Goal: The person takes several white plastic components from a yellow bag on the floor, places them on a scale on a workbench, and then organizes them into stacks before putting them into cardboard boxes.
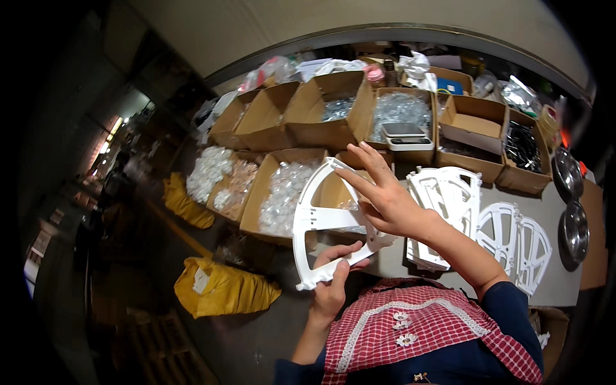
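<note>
A white fan-shaped plastic frame [321,219] is held up in front of me, tilted, with its curved side to the left. My left hand [332,287] grips its lower bar, thumb on the near face and fingers behind. Over the frame's right side is my right hand [396,204], its fingers stretched out and apart. Those fingers are close to the upper edge; whether they touch it I cannot tell. On the table to the right lies a pile of similar white frames [447,192], with more fan-shaped frames [510,234] spread beside it.
Cardboard boxes [272,122] line the table's back, several with small bagged parts. A small scale [408,137] rests on one. Nearer boxes hold clear bags [287,192]. Yellow sacks [224,289] stand at the left. Shiny metal bowls [575,231] sit at the right edge.
</note>
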`<state>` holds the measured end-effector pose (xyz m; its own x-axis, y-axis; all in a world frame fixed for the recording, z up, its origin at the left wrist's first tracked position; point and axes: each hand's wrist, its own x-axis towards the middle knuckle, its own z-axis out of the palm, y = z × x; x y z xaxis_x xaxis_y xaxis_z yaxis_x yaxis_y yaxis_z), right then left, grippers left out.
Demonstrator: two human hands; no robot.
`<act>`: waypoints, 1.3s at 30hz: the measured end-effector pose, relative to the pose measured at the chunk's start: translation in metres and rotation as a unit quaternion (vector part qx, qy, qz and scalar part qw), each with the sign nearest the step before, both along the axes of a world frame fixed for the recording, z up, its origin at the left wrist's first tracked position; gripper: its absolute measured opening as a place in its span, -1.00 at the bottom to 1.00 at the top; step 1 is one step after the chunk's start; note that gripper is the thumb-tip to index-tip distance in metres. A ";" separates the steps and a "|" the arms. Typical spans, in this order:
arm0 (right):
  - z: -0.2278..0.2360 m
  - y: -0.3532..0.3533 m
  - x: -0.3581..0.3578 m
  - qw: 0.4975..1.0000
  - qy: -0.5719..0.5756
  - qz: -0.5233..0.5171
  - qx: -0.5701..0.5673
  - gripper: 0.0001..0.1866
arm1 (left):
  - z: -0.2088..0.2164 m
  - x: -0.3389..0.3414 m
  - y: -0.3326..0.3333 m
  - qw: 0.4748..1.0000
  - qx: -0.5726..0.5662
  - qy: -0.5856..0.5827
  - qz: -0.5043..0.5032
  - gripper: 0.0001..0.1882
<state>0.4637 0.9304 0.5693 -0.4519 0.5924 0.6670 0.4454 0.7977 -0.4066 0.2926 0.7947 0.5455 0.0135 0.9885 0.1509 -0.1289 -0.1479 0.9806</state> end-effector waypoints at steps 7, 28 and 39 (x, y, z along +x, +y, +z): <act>0.002 -0.013 -0.038 0.999 0.003 0.046 0.002 -0.27 | -0.009 -0.017 -0.041 1.000 0.018 -0.024 -0.004 -0.83; 0.024 -0.065 -0.057 0.974 0.010 0.212 0.084 -0.32 | -0.019 -0.030 -0.083 0.976 0.104 0.174 0.078 -0.91; 0.013 -0.022 0.011 0.933 0.181 0.124 -0.284 -0.41 | -0.009 -0.023 -0.068 0.980 0.113 -0.160 0.033 -0.83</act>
<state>0.4747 0.9086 0.5822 -0.4289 0.8035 0.4128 0.0269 0.4682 -0.8832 0.2696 0.7266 0.5364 -0.1339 0.9262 0.3524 -0.4070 -0.3756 0.8326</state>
